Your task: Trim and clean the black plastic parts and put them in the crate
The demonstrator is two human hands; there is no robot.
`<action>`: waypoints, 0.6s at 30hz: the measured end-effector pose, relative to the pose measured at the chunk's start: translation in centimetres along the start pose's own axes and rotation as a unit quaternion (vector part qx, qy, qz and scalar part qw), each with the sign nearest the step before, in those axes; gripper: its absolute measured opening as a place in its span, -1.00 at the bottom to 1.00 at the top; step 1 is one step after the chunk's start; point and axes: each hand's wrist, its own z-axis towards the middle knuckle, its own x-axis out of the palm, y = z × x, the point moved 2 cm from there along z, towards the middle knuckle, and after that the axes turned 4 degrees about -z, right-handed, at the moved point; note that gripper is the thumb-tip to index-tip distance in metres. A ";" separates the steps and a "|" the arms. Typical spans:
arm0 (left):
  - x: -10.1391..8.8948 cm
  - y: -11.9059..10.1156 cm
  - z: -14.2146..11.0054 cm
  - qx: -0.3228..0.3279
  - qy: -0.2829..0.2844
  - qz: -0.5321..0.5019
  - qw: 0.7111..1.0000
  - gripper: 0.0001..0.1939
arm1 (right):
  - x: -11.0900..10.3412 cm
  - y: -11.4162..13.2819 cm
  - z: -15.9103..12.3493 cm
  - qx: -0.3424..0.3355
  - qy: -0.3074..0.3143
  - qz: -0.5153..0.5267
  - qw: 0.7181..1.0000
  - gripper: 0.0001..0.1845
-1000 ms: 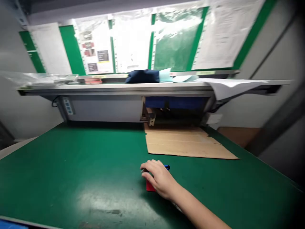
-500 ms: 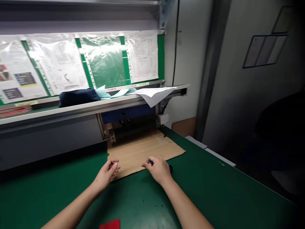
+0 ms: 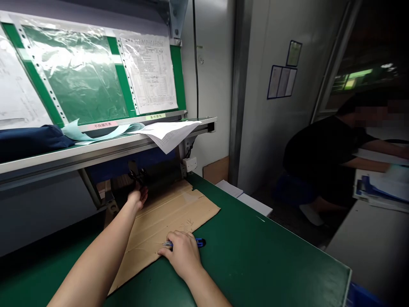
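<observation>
My right hand rests on the near edge of a flat cardboard sheet, its fingers curled over a blue pen whose end sticks out to the right. My left hand reaches far forward under the shelf, at a pair of dark scissors hanging or standing there. Its fingers are bent up toward the scissors' handles; whether it grips them is unclear. The cardboard lies on the green table.
A metal shelf above holds a dark blue pouch and loose papers. Plastic-sleeved sheets hang on the green back board. A person in black leans over a grey desk to the right. The table's right edge is near.
The view swung right. My left hand went from the cardboard's near edge forward to the scissors under the shelf. My right hand stayed on the pen. The red card left the view.
</observation>
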 end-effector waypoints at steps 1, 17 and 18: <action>0.2 0.0 0.0 0.005 -0.002 -0.010 1.000 -0.64 | 0.0 0.0 0.0 0.002 0.004 0.000 1.000 -0.65; -21.4 7.7 -30.1 -0.074 0.099 -0.161 0.979 -0.62 | 0.5 0.3 0.4 -0.016 0.017 -0.070 0.997 -0.87; -22.3 7.8 -31.5 -0.063 0.110 -0.153 0.980 -0.60 | 0.6 0.6 0.4 -0.023 0.020 -0.075 0.997 -0.87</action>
